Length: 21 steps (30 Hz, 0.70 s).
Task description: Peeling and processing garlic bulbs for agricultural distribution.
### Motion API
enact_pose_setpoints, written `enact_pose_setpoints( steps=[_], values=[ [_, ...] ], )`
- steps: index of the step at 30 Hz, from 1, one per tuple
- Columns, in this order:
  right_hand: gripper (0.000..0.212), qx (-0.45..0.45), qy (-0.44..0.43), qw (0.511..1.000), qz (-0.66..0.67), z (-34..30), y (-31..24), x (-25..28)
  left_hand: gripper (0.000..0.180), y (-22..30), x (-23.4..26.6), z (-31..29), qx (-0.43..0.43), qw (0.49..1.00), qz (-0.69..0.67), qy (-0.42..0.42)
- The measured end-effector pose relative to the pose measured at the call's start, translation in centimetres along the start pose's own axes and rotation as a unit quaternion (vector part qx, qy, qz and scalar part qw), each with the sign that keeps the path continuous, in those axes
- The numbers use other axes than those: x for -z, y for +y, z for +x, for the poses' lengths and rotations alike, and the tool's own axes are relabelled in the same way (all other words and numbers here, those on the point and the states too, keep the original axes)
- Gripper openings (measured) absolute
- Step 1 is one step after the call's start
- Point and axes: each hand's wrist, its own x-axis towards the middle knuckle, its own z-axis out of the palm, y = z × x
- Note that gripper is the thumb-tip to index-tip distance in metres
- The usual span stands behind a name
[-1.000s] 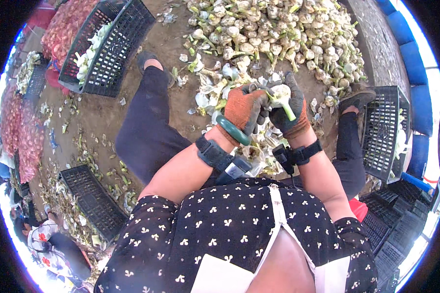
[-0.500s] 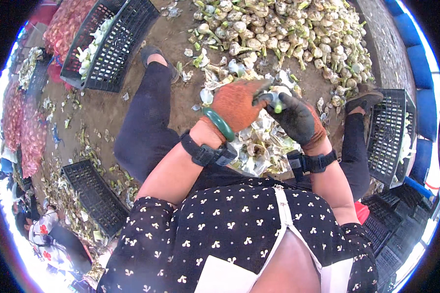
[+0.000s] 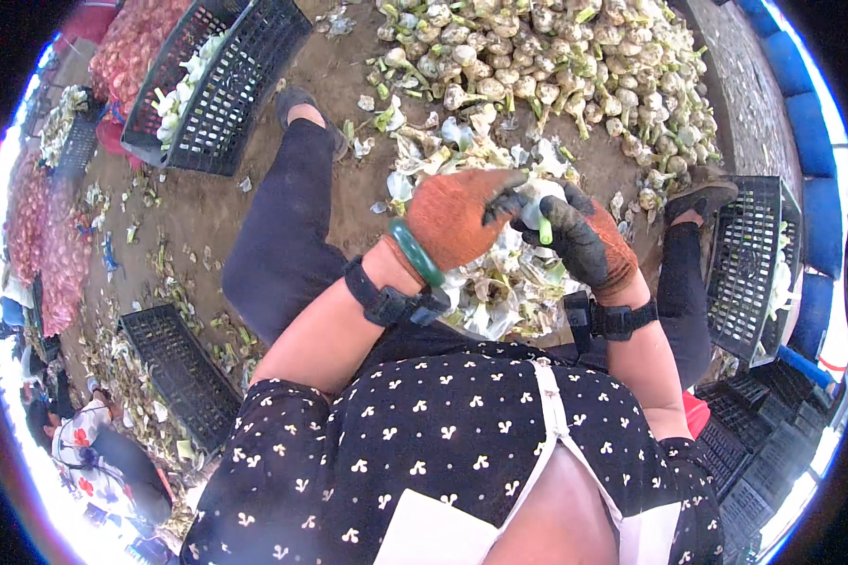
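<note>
A pale garlic bulb (image 3: 539,200) with a short green cut stem sits between my two hands, above the litter of peeled skins. My right hand (image 3: 589,235), in an orange glove with dark, dirty palm and fingers, is closed round the bulb's right side. From the left, my left hand (image 3: 452,215), gloved alike, has its dark fingertips pinched at the bulb's other side; its contact there is partly hidden. White and brown garlic skins (image 3: 499,292) lie heaped on the ground between my legs. Beyond them rises a big pile of unpeeled garlic bulbs (image 3: 546,66) with stems.
A black crate (image 3: 240,104) holding white bulbs stands at the far left, and another crate (image 3: 746,268) stands at the right by my foot. An upturned-looking black crate (image 3: 181,377) lies at the left. Red net sacks (image 3: 61,245) and a seated person (image 3: 104,461) are farther left.
My fingers have shifted on the garlic bulb, so more of its white side shows. My left hand has moved slightly down, and the right wrist slightly right.
</note>
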Motion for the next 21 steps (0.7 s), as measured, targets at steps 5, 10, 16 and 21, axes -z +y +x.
enact_pose_setpoints(
  steps=[5, 10, 16, 21],
  values=[
    [0.044, -0.012, 0.043, 0.992, -0.114, 0.3, -0.9, 0.0, 0.032, 1.2, -0.3, 0.5, 0.012, 0.991, 0.128, -0.048],
    [0.042, -0.086, -0.064, 0.978, -0.178, -0.3, -1.9, 0.9, 0.039, 0.1, -0.7, 0.1, -0.085, 0.984, 0.146, -0.055],
    [0.042, -0.048, -0.089, 0.974, -0.201, -0.7, -1.5, 0.9, 0.031, -1.0, -1.6, 0.8, 0.103, 0.993, 0.048, -0.039],
    [0.046, 0.020, 0.145, 0.986, -0.074, 0.6, 0.0, 0.0, 0.047, -0.1, -2.8, -0.9, 0.204, 0.954, -0.184, -0.117]
  ],
)
